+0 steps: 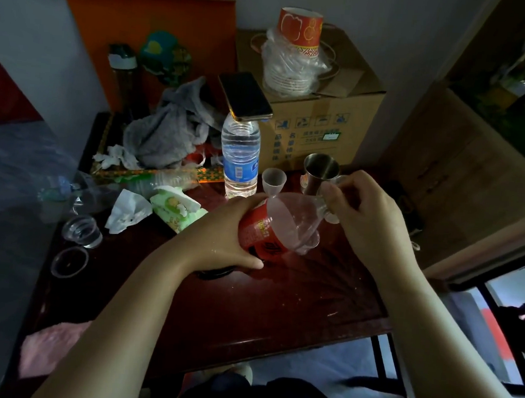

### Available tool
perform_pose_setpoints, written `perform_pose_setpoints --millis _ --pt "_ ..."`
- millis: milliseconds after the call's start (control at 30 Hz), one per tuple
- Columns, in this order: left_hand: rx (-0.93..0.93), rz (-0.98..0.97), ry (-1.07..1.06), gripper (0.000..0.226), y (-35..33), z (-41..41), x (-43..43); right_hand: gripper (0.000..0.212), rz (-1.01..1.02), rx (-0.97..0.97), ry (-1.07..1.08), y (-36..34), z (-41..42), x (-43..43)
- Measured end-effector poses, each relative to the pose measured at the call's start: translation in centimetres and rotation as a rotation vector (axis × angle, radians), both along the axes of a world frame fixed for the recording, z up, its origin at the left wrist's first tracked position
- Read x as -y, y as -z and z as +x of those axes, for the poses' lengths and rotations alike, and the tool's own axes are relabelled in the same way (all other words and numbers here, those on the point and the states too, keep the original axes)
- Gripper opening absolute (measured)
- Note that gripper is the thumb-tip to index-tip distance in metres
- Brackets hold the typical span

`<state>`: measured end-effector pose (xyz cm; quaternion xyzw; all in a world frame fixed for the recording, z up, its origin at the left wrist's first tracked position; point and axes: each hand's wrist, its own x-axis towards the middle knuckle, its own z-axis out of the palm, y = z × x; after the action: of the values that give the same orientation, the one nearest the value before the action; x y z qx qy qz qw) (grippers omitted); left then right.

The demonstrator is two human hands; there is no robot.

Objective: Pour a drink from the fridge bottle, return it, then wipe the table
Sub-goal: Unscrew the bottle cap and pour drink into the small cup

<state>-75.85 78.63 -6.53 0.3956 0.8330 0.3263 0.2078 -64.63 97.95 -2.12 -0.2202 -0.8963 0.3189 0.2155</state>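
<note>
Both grips are engaged: left grip (233, 231) wraps the tipped red-labelled bottle (260, 230) over the surface (277, 319) centre; right grip (370, 213), at its 2 o'clock, pinches the glass cup (324, 211) handle. Bottle judged light, thin-walled, possibly wet; the label band is the safest hold.

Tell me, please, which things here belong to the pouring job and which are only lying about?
For the job: red-labelled bottle gripped by the left hand; clear glass mug held by the right hand; table; perhaps the grey cloth, for wiping.

Lying about: water bottle, phone, steel cup, small plastic cup, tissue pack, cardboard box.
</note>
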Motion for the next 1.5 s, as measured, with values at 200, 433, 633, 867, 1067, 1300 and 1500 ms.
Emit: perform_pose_setpoints --millis 200,433,633,867,1067,1300,1500 --pt "0.133 0.021 0.077 0.099 -0.6 -0.9 0.5 0.020 -0.081 -0.104 -0.318 -0.3 0.3 -0.5" --pt "0.164 0.058 0.094 0.096 -0.6 -0.9 1.2 0.020 -0.065 -0.086 -0.330 -1.1 0.6 -0.2" --pt "-0.007 0.040 0.012 0.107 -0.4 -0.7 1.4 0.035 0.054 0.042 0.004 -1.2 0.2 1.0" --pt "0.003 0.047 0.046 0.106 -0.2 -1.0 2.1 0.025 -0.012 0.041 -0.197 -1.8 0.8 0.5" --pt "0.098 0.040 0.054 0.110 0.5 -1.0 2.4 0.033 -0.013 -0.015 -0.392 -1.7 1.2 -0.2" --pt "0.088 0.046 0.068 0.107 0.5 -1.0 2.4 0.054 -0.100 -0.004 -0.283 -1.2 1.7 0.4" --pt "0.063 0.023 0.094 0.106 0.7 -1.0 2.3 0.025 -0.003 -0.011 -0.143 -1.3 1.5 1.8"
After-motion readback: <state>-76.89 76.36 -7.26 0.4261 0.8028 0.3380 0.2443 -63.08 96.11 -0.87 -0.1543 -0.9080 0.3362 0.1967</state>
